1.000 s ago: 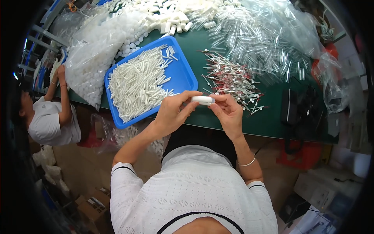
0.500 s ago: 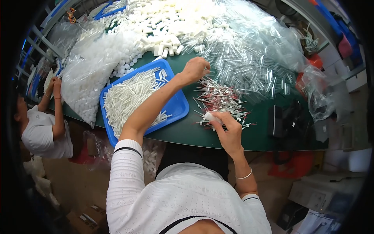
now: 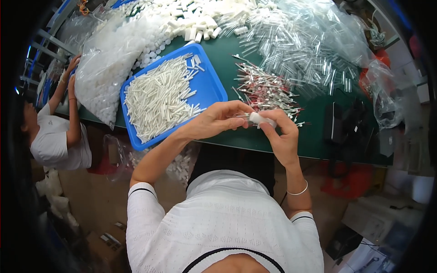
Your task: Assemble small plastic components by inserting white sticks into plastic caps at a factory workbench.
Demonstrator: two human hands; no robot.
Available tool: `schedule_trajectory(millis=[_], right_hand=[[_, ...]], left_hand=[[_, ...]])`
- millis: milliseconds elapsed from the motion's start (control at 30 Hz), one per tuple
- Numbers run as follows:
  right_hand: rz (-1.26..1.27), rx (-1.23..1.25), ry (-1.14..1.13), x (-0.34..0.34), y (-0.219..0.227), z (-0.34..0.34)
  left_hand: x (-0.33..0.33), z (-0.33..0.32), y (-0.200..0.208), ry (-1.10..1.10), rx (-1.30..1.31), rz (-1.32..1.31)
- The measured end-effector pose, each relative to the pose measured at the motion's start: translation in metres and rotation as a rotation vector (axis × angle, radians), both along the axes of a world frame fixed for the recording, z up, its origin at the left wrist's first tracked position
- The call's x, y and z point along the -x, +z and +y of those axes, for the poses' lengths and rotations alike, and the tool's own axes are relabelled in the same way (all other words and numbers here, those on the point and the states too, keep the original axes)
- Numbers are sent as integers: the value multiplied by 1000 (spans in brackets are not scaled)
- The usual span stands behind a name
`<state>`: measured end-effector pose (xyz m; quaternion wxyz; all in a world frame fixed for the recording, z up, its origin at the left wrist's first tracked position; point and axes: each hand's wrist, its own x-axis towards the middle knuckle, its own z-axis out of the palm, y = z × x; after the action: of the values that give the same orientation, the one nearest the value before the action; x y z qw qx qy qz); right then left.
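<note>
Both my hands meet just above the near edge of the green table. Between the thumb and fingers of my right hand (image 3: 283,132) is a small white cylinder (image 3: 260,120), lying on its side with its end toward the left. My left hand (image 3: 221,120) pinches a thin clear tube (image 3: 242,116) against or close to that end; whether the tube goes inside, I cannot tell. Just beyond my hands lies a heap of small white parts with red wires (image 3: 266,88). To the left, a blue tray (image 3: 205,86) holds many short white sticks (image 3: 157,102).
Loose clear tubes (image 3: 296,50) are heaped at the back right under plastic film. White cylinders (image 3: 200,32) spread across the back. A plastic bag of white caps (image 3: 102,73) stands left of the tray. A black box (image 3: 333,123) sits at right. Another person (image 3: 59,136) works at far left.
My left hand has come back from the clear tubes with one in its fingers, meeting the white cylinder. My right hand has risen slightly and moved right. The view has shifted.
</note>
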<state>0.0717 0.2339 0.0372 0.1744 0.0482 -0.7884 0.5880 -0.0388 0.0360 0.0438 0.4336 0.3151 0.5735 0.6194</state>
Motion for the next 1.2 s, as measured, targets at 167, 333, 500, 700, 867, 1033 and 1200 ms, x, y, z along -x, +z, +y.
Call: schedule_trajectory(millis=[167,333,500,700,867,1033,1200], right_hand=[[-30,-104,114,-6,-3,-9],[-88,-268,191,-12,1,-16],[-309,-45,285,-17,7,-9],[-451,245,351,-19,-8,-21],[-578,387,351,-19,-7,-21],[-580,349,359,-23,-15,-26],[-378,355,270,-34,-27,-27]], left_hand=[[-18,-17,-8,7,102,94],[-41,-21,-11,170,94,344],[-41,-31,-6,150,220,351],[-54,-24,-17,109,146,293],[-64,-25,-21,199,253,573],[-77,-23,-34,355,180,863],[-78,-27,-17,275,260,524]])
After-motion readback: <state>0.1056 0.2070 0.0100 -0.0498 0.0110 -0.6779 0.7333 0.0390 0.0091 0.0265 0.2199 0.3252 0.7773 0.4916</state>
